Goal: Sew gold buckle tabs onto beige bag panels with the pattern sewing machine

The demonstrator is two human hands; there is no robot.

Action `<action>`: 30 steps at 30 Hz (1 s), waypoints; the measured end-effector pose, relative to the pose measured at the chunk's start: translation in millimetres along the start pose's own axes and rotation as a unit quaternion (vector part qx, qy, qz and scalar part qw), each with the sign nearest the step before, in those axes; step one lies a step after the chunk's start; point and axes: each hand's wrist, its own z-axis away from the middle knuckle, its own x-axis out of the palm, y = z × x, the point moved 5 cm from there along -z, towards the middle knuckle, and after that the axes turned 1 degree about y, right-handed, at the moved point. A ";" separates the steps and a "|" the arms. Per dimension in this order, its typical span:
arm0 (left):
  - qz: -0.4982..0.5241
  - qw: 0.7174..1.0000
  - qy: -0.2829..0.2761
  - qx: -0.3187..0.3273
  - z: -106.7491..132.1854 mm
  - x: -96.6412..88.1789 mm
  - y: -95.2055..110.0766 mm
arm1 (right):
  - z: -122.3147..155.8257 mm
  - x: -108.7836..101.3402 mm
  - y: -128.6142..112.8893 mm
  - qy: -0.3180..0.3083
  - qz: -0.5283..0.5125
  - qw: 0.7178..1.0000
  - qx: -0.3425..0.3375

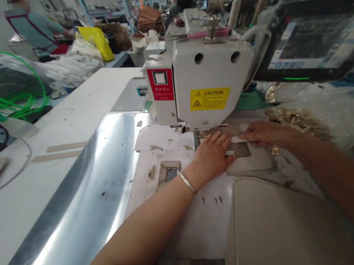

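Observation:
My left hand (213,153), with a silver bangle at the wrist, lies flat with fingers stretched out on beige material just below the sewing machine head (212,77). Beside it, to the right, my right hand (264,133) has thumb and fingers pinched together at a narrow pale strip. A thin edge shows at its fingertips, too small to name. Under both hands is a beige panel (258,160) with a rectangular cutout. The needle area is partly hidden by the machine head and my left hand. A larger beige piece (279,224) hangs toward me at the front.
A curved shiny metal sheet (102,171) lies left of the work area. Two beige strips (65,147) rest on the white table (55,192). A control screen (314,43) stands at right, above gold-coloured metal pieces (303,121). Other people are in the background.

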 end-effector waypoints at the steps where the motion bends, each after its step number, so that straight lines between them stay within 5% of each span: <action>1: 0.002 1.000 -0.007 0.007 -2.2 -0.1 1.1 | -0.3 -2.0 -1.1 -0.006 0.013 1.000 0.008; 9: 0.010 1.000 0.002 0.023 -6.6 -1.1 3.9 | 13.1 -2.4 -12.6 -0.017 0.034 0.999 0.008; 17: 0.011 0.999 0.027 0.026 -8.1 5.9 2.1 | 28.3 -13.3 -23.7 0.119 0.059 0.991 -0.036; 19: 0.009 0.999 0.037 0.029 -8.0 6.5 2.2 | 33.1 -15.4 -26.4 0.139 0.010 0.989 -0.043; 24: 0.009 0.999 0.039 0.031 -8.1 7.1 2.3 | 33.0 -2.5 -16.9 0.079 -0.260 0.962 -0.007; 30: 0.014 0.999 0.016 0.024 -9.4 5.4 2.3 | 25.3 5.1 -3.4 0.082 -0.361 0.929 0.023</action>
